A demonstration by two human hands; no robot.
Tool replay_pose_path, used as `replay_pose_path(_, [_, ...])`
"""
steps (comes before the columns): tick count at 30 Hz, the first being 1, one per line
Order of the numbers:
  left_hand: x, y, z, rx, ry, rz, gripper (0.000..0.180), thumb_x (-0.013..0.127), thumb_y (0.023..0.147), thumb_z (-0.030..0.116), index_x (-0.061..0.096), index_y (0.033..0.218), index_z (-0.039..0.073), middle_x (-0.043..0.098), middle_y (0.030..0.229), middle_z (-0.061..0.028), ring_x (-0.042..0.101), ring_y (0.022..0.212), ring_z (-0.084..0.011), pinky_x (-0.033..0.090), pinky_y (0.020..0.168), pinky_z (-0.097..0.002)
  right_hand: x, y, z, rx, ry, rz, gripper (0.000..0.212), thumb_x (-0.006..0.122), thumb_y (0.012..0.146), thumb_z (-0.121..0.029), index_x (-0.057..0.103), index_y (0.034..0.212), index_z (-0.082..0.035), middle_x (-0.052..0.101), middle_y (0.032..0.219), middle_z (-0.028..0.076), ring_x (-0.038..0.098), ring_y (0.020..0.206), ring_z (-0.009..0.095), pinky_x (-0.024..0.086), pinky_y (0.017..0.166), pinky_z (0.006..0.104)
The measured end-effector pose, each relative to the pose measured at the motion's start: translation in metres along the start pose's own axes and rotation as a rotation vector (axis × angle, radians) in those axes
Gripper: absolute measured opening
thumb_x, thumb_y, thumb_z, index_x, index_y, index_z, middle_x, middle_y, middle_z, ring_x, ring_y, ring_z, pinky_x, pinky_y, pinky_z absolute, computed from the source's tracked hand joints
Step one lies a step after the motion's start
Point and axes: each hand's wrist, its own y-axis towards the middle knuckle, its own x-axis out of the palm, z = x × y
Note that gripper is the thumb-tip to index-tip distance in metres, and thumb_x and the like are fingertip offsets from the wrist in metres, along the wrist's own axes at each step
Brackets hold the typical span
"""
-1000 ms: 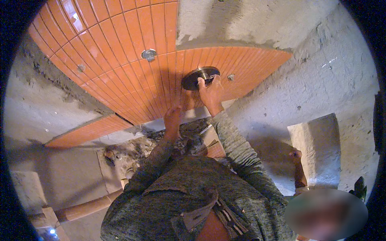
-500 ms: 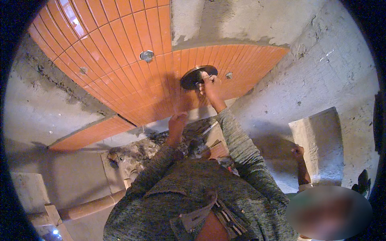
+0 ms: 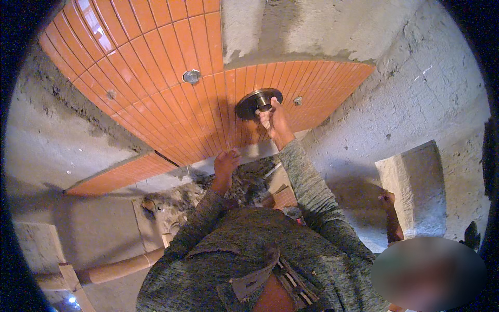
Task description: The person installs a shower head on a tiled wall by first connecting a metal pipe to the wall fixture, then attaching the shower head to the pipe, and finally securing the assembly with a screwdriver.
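Note:
My right hand (image 3: 274,118) reaches up to the orange tiled wall (image 3: 156,88) and grips the short stub at the middle of a round dark metal flange (image 3: 258,102) set against the tiles. My left hand (image 3: 226,162) is lower, with its fingertips pressed flat on the bottom rows of tiles. Both forearms are in grey knitted sleeves.
Two chrome pipe stubs (image 3: 191,76), (image 3: 297,101) stick out of the tiles left and right of the flange. Bare rough plaster surrounds the tiling. Rubble and debris (image 3: 249,184) lie on the floor below. Another person's hand (image 3: 387,200) shows by a concrete block (image 3: 416,187) at the right.
My left hand has dropped and now rests on the lower tiles. My right hand has stayed on the flange, shifting its grip at the centre stub.

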Motion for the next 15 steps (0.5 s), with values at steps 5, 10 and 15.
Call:
replay_pose_path(5, [0.046, -0.027, 0.039, -0.066, 0.366, 0.152, 0.022, 0.067, 0.097, 0.03, 0.066, 0.105, 0.009, 0.072, 0.101, -0.0066, 0.07, 0.09, -0.0195, 0.054, 0.075, -0.0329, -0.007, 0.007, 0.004, 0.099, 0.381, -0.162, 0.036, 0.054, 0.103, -0.031, 0.044, 0.12, -0.001, 0.062, 0.088, 0.028, 0.057, 0.05, 0.021, 0.053, 0.041, 0.0256])
replay_pose_path(10, [0.014, -0.003, 0.014, -0.122, 0.269, 0.114, 0.028, 0.068, 0.096, 0.03, 0.067, 0.112, 0.008, 0.072, 0.103, -0.0056, 0.07, 0.089, -0.0201, 0.054, 0.077, -0.0327, -0.023, 0.029, 0.01, 0.232, 0.581, -0.146, 0.036, 0.053, 0.103, -0.028, 0.041, 0.127, -0.005, 0.06, 0.094, 0.031, 0.057, 0.052, 0.022, 0.054, 0.042, 0.0266])
replay_pose_path(15, [0.037, -0.005, 0.025, -0.134, 0.306, 0.154, 0.031, 0.068, 0.095, 0.03, 0.066, 0.115, 0.006, 0.072, 0.106, -0.0081, 0.07, 0.096, -0.023, 0.055, 0.081, -0.0354, -0.019, 0.03, 0.007, 0.225, 0.189, -0.167, 0.042, 0.049, 0.104, -0.038, 0.045, 0.125, -0.002, 0.064, 0.091, 0.024, 0.06, 0.054, 0.02, 0.05, 0.041, 0.0231])
